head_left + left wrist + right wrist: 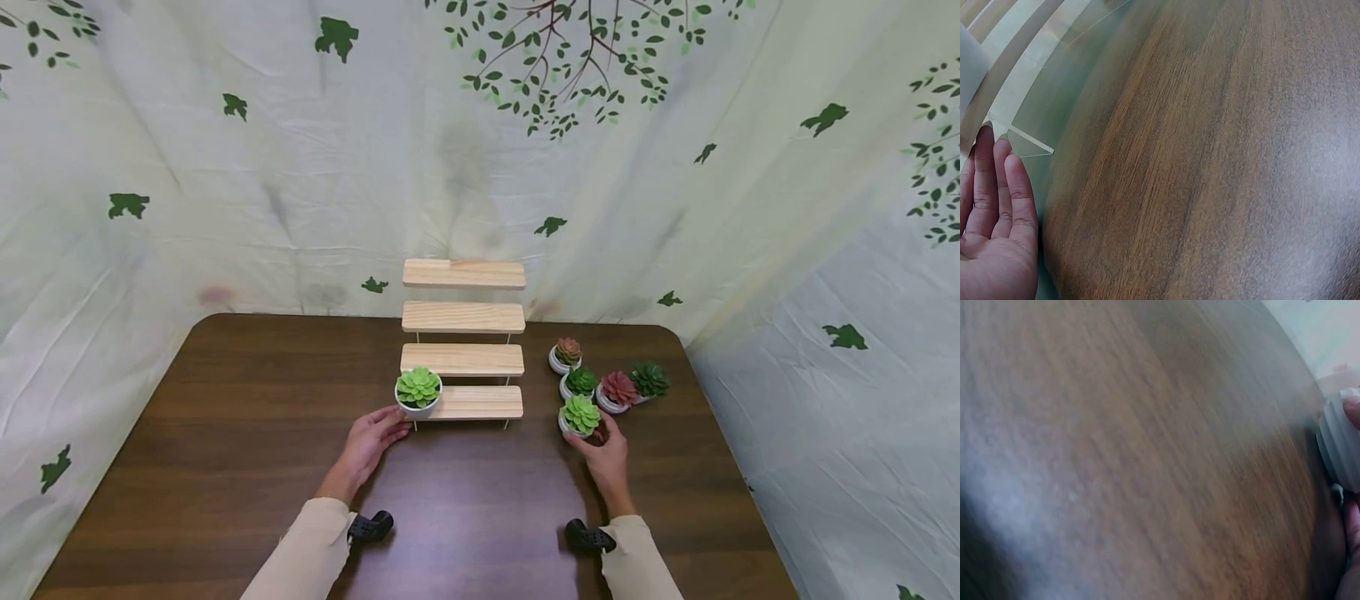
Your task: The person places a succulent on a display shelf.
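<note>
In the head view, both sleeves [303, 546] are cut off below. A bright green succulent [581, 415] is pinched by the right hand's [609, 458] fingers; its pot is cropped in the right wrist view. The left hand's [367, 446] fingers are held straight near a potted succulent [418, 390] on the lowest shelf [480, 403]; contact cannot be told. Beyond, a dark green plant's [649, 379] pot is mostly hidden.

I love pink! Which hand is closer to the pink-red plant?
Right: the right hand is just in front of the pink-red plant, holding a green plant; the left hand is away left, by the bottom shelf.
</note>
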Demonstrator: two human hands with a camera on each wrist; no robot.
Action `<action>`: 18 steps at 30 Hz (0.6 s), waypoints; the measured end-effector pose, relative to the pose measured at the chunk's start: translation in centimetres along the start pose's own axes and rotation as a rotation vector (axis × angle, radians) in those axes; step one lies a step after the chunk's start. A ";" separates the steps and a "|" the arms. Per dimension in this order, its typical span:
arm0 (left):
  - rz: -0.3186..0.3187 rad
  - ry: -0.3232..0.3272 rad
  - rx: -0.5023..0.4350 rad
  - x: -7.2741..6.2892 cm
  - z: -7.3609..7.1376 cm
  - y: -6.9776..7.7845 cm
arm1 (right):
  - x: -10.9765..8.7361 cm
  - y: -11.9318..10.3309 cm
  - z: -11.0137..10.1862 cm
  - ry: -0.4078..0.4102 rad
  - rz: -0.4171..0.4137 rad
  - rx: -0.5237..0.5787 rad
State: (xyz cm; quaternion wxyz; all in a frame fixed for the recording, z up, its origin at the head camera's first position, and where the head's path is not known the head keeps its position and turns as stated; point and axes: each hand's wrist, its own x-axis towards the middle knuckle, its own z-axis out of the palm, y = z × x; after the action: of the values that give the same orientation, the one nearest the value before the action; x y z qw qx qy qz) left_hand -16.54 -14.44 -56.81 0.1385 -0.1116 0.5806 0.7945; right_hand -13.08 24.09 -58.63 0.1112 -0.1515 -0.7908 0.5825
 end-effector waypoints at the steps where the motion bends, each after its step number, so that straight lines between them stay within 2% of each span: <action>1: 0.005 0.003 -0.003 0.0 0.0 -0.1 | 0.0 0.0 0.0 0.001 -0.002 -0.002; 10: 0.017 -0.002 -0.006 0.0 0.0 -0.1 | -0.1 0.0 -0.1 -0.005 0.023 -0.021; 18: -0.004 0.006 -0.010 -0.1 0.1 0.2 | -0.1 -0.1 -0.1 -0.011 0.024 0.023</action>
State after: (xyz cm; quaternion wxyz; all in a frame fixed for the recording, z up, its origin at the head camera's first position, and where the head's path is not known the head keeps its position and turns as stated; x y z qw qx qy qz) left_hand -16.47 -14.41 -56.58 0.1379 -0.1158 0.5768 0.7968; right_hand -12.96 24.12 -58.54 0.1017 -0.1565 -0.7827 0.5937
